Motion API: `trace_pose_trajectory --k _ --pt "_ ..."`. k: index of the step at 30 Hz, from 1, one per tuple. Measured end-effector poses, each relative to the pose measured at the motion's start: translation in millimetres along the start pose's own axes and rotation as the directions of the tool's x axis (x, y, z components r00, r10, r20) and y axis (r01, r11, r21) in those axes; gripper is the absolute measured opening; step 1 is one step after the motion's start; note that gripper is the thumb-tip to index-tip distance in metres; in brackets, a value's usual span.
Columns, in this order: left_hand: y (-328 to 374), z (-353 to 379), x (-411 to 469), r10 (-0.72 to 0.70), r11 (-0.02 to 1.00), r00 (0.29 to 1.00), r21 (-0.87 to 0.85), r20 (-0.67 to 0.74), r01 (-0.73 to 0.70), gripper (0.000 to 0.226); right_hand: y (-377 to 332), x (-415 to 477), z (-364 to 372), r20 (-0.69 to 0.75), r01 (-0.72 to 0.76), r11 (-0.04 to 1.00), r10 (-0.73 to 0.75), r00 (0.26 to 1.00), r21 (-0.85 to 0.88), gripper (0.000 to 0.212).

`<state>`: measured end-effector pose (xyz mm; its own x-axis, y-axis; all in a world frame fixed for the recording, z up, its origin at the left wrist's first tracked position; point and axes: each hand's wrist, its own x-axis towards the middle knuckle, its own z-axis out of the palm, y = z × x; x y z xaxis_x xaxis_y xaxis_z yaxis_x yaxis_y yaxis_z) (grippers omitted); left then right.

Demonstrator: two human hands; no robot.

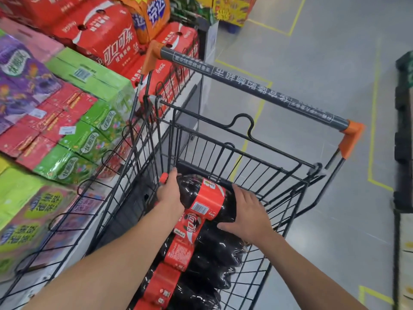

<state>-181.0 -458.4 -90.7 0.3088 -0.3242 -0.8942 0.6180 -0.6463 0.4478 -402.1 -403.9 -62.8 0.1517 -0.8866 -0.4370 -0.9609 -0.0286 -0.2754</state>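
A black wire shopping cart (225, 151) with a grey handle bar and orange ends stands in front of me. Several large dark cola bottles with red labels lie side by side in its basket. Both my hands hold the farthest cola bottle (201, 198). My left hand (171, 193) grips its neck end by the red cap. My right hand (248, 214) wraps around its base end, fingers spread over the dark plastic. The bottle lies across the cart, close to the folded child-seat flap.
Stacked drink cases line the left: red cola cartons (107, 39), green packs (96, 135), purple boxes (20, 79). Grey floor (312, 52) with yellow tape lines stretches ahead and right. Dark pallets with boxes (404, 135) stand at the right edge.
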Motion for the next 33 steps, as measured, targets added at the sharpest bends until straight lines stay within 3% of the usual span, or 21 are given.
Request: trace_pose_trajectory --k 5,10,17,27,33 --pt "3.8 -3.8 -22.4 0.078 0.996 0.991 0.033 0.112 -0.082 0.047 -5.9 6.5 -1.8 0.003 0.034 0.989 -0.033 0.999 -0.146 0.136" --pt "15.7 -9.1 -45.3 0.133 0.989 0.979 0.047 0.156 -0.142 0.04 -11.0 2.1 -1.2 -0.045 0.048 0.998 -0.049 0.998 -0.029 0.126" --pt "54.7 -26.8 -99.0 0.227 0.97 0.939 0.025 0.26 -0.241 0.035 -42.3 -24.7 -30.9 -0.179 0.053 0.999 -0.05 0.983 0.009 0.136" --pt "113.0 -75.1 -235.7 0.412 0.896 0.795 -0.041 0.445 -0.441 0.037 -110.2 -140.9 -124.2 -0.382 0.188 0.975 -0.13 0.915 0.12 0.11" --pt "110.1 -121.0 -310.1 0.554 0.798 0.652 -0.108 0.518 -0.592 0.04 -148.2 -221.6 -152.5 -0.476 0.211 0.97 -0.131 0.87 0.119 0.112"
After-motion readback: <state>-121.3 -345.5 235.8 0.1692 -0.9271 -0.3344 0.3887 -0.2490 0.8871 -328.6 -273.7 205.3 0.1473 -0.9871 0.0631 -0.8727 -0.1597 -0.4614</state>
